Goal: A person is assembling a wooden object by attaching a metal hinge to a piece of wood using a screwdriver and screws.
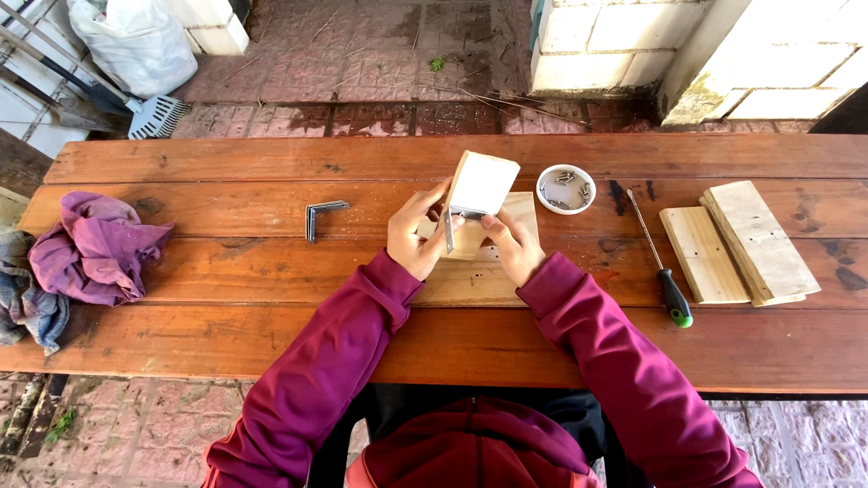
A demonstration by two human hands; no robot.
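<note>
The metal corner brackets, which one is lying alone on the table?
The metal bracket left of the left hand lies flat on the table, untouched. The other bracket is pressed against the wooden block between both hands.

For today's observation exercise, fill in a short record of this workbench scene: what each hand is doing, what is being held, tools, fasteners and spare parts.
Left hand: left hand steadies a metal angle bracket against the wooden block
Right hand: right hand pinches at the bracket's lower edge
Tool: green-handled screwdriver, lying untouched
Fasteners: screws in a white bowl
Spare parts: second bracket; two wooden boards
Surface: plank table
</note>
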